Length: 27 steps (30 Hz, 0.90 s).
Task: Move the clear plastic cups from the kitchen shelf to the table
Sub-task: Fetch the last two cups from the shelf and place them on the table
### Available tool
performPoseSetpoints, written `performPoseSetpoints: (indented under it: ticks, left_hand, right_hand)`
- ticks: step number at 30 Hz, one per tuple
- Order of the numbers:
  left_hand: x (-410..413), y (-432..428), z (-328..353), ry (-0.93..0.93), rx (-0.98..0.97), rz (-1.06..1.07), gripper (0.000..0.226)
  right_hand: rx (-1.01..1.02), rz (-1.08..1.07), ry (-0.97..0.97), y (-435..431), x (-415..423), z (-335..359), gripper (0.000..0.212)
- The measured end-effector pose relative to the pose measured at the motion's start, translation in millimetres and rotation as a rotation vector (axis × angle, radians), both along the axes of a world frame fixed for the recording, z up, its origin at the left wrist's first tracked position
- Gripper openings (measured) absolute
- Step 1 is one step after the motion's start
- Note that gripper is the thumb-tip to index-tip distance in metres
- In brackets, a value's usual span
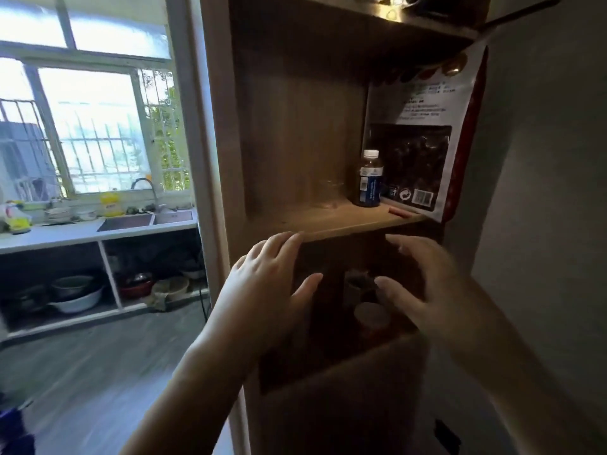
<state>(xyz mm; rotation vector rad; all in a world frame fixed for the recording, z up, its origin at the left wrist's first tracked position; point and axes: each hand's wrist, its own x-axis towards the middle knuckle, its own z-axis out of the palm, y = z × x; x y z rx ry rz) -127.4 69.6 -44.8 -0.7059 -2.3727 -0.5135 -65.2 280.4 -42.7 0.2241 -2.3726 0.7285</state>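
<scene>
A clear plastic cup (329,194), faint against the wood, stands on the middle board of the wooden shelf (331,224), just left of a dark bottle. My left hand (262,284) is raised with fingers spread, its fingertips at the board's front edge. My right hand (423,287) hovers open below the board, in front of the lower compartment. Both hands hold nothing and are below and in front of the cup.
A dark bottle with a white cap (369,179) and a large red-edged bag (423,139) stand right of the cup. Jars (371,318) sit in the dark lower compartment. At left are a kitchen counter with a sink (128,222) and a window.
</scene>
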Motion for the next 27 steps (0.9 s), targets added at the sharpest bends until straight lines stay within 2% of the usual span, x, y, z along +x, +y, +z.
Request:
performPoseSetpoints:
  ticks: [5, 10, 15, 27]
  left_hand:
    - [-67, 30, 12, -0.008, 0.044, 0.11, 0.06]
    - [-139, 62, 28, -0.016, 0.017, 0.217, 0.064]
    - [-202, 77, 43, -0.124, 0.039, 0.371, 0.063]
    - [-286, 81, 46, -0.183, -0.092, 0.552, 0.056]
  right_hand:
    - [0.053, 0.096, 0.063, 43, -91, 20, 0.051]
    - [0.063, 0.168, 0.028, 80, -182, 38, 0.05]
    - [0.183, 0.199, -0.003, 94, -260, 47, 0.051]
    - [0.286, 0.252, -0.026, 88, -368, 45, 0.057]
